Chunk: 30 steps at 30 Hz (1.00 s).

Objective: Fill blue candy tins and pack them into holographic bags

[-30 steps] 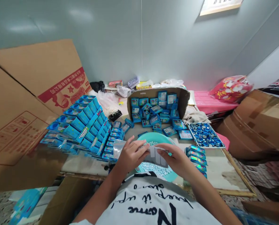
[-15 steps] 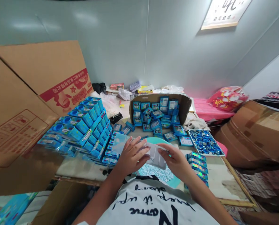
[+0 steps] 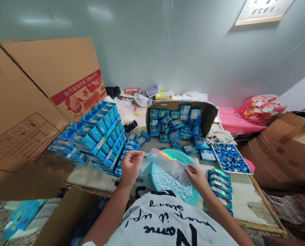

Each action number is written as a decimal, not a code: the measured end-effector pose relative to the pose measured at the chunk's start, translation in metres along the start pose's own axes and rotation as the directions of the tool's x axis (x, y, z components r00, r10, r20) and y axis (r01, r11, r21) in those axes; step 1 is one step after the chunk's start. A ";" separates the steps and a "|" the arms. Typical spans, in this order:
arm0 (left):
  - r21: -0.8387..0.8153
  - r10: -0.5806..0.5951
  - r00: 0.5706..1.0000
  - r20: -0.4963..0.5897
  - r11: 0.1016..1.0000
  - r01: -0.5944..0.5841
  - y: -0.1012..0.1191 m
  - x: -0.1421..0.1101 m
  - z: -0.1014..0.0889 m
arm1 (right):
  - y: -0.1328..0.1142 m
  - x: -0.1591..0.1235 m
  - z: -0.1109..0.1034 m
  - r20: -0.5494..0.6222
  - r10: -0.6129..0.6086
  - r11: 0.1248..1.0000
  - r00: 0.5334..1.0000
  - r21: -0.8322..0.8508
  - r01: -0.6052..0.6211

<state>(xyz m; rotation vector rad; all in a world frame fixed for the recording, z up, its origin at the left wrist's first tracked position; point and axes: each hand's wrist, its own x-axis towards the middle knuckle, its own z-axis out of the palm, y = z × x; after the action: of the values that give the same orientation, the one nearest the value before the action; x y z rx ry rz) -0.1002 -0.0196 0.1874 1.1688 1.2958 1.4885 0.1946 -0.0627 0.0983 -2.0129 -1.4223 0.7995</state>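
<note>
Head view: turquoise basin (image 3: 197, 197), its near rim before the shirt; above it, both hands (image 3: 164, 166) pinch a translucent sheet (image 3: 171, 165).

A white shirt (image 3: 167, 222) — black handwritten-style lettering across it, "keep it up" among the words.

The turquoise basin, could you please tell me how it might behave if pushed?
The basin looks like smooth plastic, so its wall would probably hold shape. Its broad bed of pale balls likely adds weight, and, being small and round, they may roll if jolted.
</note>
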 end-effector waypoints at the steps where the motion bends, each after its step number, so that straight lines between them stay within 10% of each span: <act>1: 0.010 -0.045 0.999 -0.026 0.999 0.046 -0.002 0.007 -0.006 | 0.011 -0.003 0.002 -0.002 0.024 0.998 1.000 -0.065 -0.024; 6: 0.057 -0.115 0.989 -0.091 0.991 0.120 -0.015 0.033 -0.035 | 0.005 -0.009 0.017 -0.106 -0.120 0.975 0.987 -0.201 0.097; 9: 0.090 -0.120 0.988 -0.098 0.988 0.129 -0.023 0.042 -0.044 | -0.042 0.004 0.037 0.035 -0.238 0.963 0.971 0.142 0.230; 16: 0.137 -0.135 0.989 -0.060 0.980 0.142 -0.048 0.058 -0.046 | -0.143 0.048 0.116 0.357 -0.331 0.719 0.873 0.695 -0.012; 22: 0.153 -0.157 0.985 -0.075 0.974 0.167 -0.070 0.068 -0.046 | -0.153 0.066 0.165 0.290 -0.281 0.666 0.915 0.745 -0.031; 30: 0.310 -0.144 0.987 -0.077 0.937 0.161 -0.084 0.077 -0.048 | -0.145 0.077 0.181 0.302 -0.256 0.693 0.918 0.720 -0.044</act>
<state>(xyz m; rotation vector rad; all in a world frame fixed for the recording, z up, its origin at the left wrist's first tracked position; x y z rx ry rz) -0.1634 0.0544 0.1120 1.2022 1.6680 1.2361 -0.0085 0.0695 0.0689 -1.1834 -1.1293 1.4849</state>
